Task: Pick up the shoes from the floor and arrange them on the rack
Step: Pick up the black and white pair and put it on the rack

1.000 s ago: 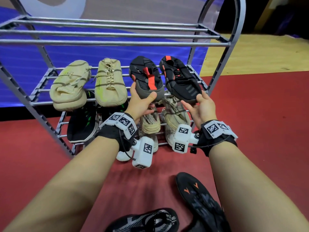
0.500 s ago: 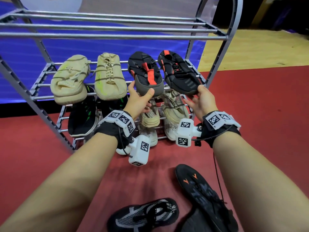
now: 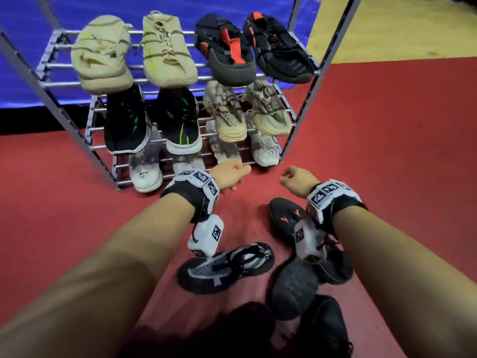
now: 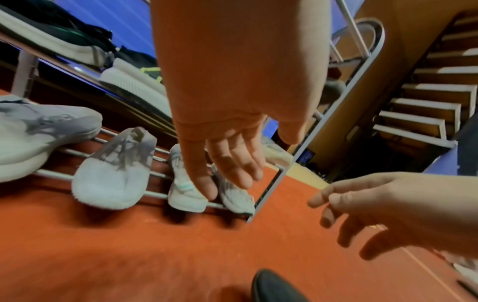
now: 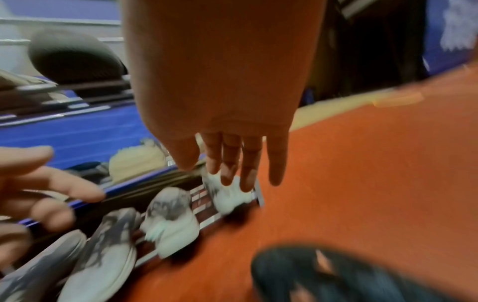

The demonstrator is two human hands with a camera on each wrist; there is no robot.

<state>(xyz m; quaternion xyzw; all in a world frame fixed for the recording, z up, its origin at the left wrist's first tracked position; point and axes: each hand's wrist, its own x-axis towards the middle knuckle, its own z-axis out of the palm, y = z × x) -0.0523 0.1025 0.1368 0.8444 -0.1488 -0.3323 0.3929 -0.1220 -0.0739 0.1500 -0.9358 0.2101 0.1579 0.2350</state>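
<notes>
Red floor (image 3: 387, 151); right-wrist shoes (image 5: 170, 220) blurred.

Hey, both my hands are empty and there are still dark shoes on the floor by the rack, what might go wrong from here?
1. The black and red shoes overhang the rack front rail; a bump reaching up may tip them off.
2. The floor shoes overlap: lifting the orange-marked shoe could drag the sole-up shoe.
3. The visible shelves look full, so another pair may crowd them.
</notes>
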